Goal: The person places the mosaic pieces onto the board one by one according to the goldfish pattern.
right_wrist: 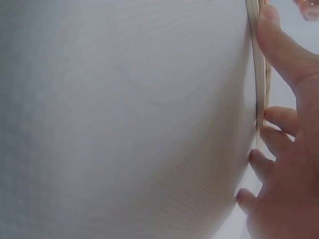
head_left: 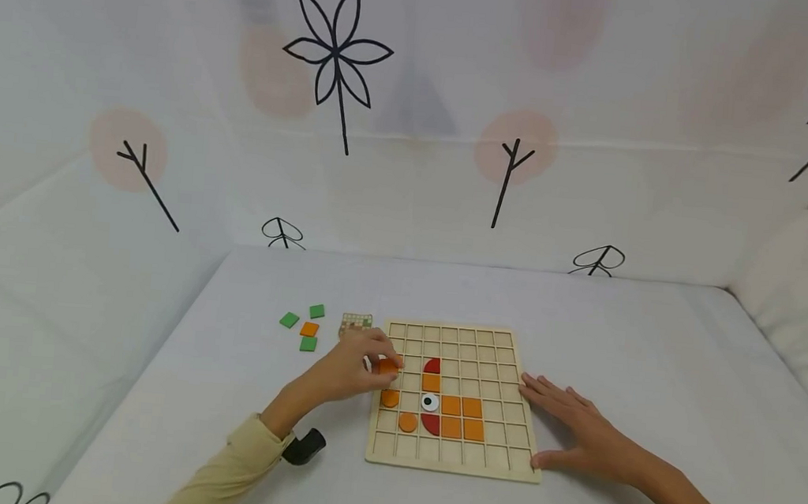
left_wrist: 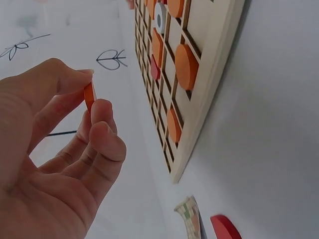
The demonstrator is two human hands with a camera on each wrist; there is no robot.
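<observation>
Orange disc (left_wrist: 89,95) pinched edge-on between thumb and fingertips of the left hand (head_left: 350,368), held over the left edge of the wooden grid board (head_left: 510,347), roughly 9 o'clock from board centre; head view shows it as an orange piece at the fingertips just above the board's second column. Left fingers curled, clamped on the disc; thumb on one face, index and middle on the other per the left wrist view. Right hand (head_left: 575,435) lies flat at the board's 3 o'clock edge, fingers straight and spread, thumb along the lower right rim; right wrist view shows the fingertips (right_wrist: 279,117) touching the board's edge, holding nothing. Board holds pieces already seated in cells: red half-disc (head_left: 432,366) near centre top, orange square (head_left: 431,382) under it, white eye disc (head_left: 429,402) below that, second red half-disc at 6 o'clock of the eye, four orange squares (head_left: 461,417) in a block at 3 to 4 o'clock of the eye, two orange discs (head_left: 398,411) at 8 o'clock of the eye. Off-board at 10 o'clock: three green squares (head_left: 307,343) and one orange square clustered on the white table (head_left: 653,343), well apart from the board. Small pattern card (head_left: 356,322) sits just beside the board's top left corner, touching or nearly so; cannot tell which.
</observation>
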